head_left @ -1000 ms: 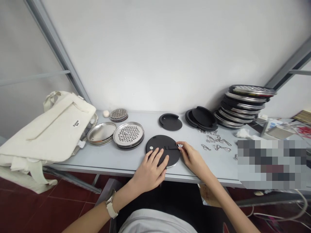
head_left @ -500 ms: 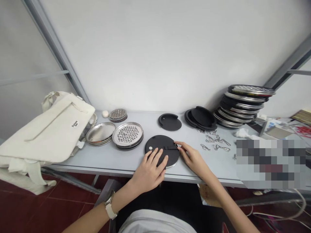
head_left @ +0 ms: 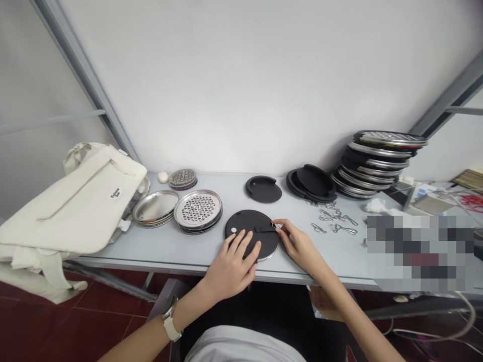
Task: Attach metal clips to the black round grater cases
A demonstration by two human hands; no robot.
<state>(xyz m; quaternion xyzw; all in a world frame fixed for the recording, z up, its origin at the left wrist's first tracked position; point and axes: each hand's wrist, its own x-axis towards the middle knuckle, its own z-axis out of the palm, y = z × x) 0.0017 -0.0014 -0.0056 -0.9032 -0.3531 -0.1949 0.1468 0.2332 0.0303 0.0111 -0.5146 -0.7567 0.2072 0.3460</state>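
Observation:
A round black disc (head_left: 245, 220) with a metal rim showing beneath it lies at the table's front edge. My left hand (head_left: 236, 259) rests flat on its lower left part, fingers spread. At the disc's right edge, beside a slot with a short black strap, my right hand (head_left: 294, 244) is pinched on a small shiny metal clip (head_left: 274, 225). The fingertips hide most of this clip. Several loose wire clips (head_left: 337, 217) of bent metal are scattered to the right of that hand.
Grater plates (head_left: 198, 208) and plain metal discs (head_left: 156, 205) sit left, near a cream bag (head_left: 75, 201). Behind are a black cover (head_left: 264, 190), more black covers (head_left: 315, 182) and a tall leaning stack of discs (head_left: 372, 166). A small round grater (head_left: 183, 177) stands at the back left.
Both hands stay in place on the disc and at its edge. The right fingertips have shifted only very slightly; nothing else has visibly moved.

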